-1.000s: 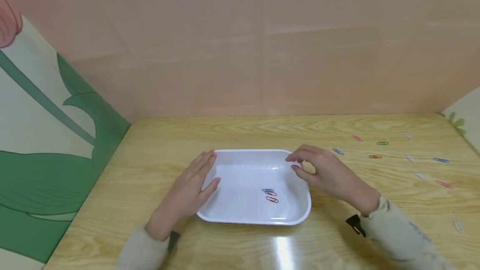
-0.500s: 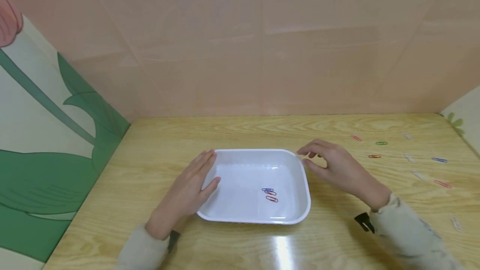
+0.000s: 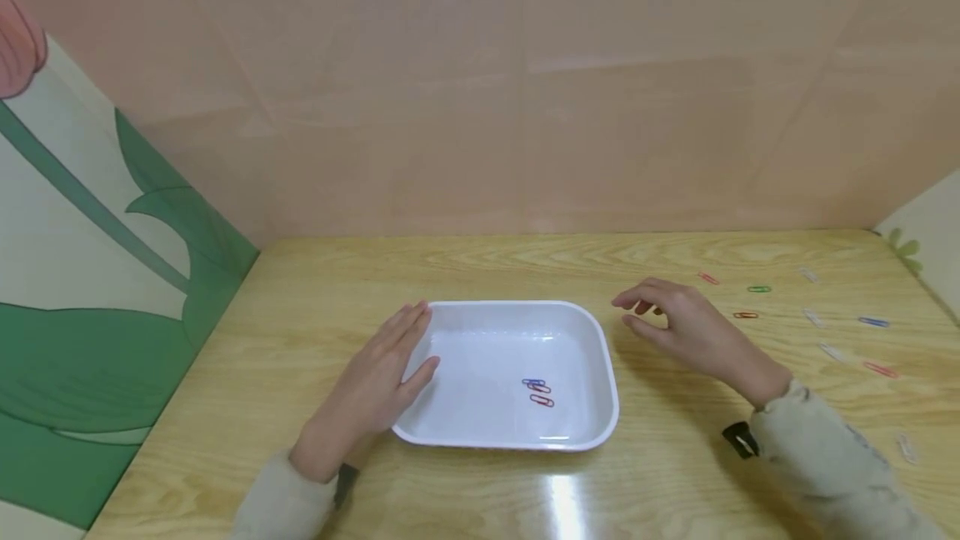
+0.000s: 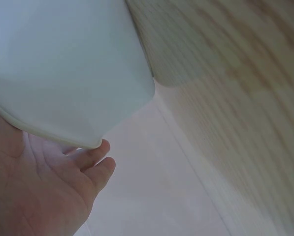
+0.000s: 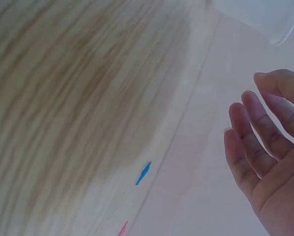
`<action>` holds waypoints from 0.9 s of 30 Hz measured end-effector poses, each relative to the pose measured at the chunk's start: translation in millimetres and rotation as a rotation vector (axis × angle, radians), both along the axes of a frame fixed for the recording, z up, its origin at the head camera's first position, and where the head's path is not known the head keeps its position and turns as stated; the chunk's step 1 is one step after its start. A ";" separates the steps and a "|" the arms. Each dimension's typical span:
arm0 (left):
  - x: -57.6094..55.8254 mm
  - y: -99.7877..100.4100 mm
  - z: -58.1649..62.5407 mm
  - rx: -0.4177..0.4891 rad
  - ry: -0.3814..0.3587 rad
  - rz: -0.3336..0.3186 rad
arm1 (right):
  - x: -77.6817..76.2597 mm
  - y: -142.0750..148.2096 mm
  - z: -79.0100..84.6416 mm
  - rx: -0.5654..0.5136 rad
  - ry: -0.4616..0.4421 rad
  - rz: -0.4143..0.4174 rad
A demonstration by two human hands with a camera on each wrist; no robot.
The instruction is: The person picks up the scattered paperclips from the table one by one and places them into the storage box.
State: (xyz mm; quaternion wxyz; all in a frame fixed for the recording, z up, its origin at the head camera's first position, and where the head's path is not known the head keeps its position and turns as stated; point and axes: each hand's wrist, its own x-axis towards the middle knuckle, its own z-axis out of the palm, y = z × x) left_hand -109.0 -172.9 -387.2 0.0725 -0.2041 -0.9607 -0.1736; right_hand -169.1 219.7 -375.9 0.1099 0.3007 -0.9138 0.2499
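Observation:
A white tray (image 3: 504, 373) stands on the wooden table, with several paper clips (image 3: 538, 392), blue and red, lying inside it right of centre. My left hand (image 3: 375, 377) rests along the tray's left rim, fingers extended and thumb over the inner side; the left wrist view shows the palm (image 4: 53, 187) against the rim. Just right of the tray, my right hand (image 3: 686, 327) hovers with its fingers loosely bent and nothing between thumb and fingertips. In the right wrist view a blue paper clip (image 5: 143, 173) lies on the table below that hand; the head view hides it.
Loose paper clips are scattered over the table's right side: a pink one (image 3: 708, 277), a green one (image 3: 759, 289), a red one (image 3: 746, 315), a blue one (image 3: 873, 322) and several white ones. A pinkish wall covering (image 3: 517, 148) rises behind the table.
My right hand has moved right, from over the tray's far right corner to beside the tray, now covering a blue paper clip in the head view. The left hand stays on the rim.

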 end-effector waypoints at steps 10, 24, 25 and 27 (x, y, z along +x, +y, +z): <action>-0.1 -0.8 -1.0 -0.004 -0.002 0.003 | -8.8 15.0 -2.9 0.056 -0.048 -0.010; -0.8 -1.3 -1.1 -0.001 0.008 0.000 | -21.9 35.8 -9.3 0.133 -0.101 -0.068; -0.8 -1.3 -1.0 -0.001 0.008 0.000 | -22.3 36.9 -9.7 0.141 -0.099 -0.070; -0.9 -1.1 -1.1 -0.002 0.008 -0.001 | -22.7 39.4 -9.9 0.151 -0.101 -0.076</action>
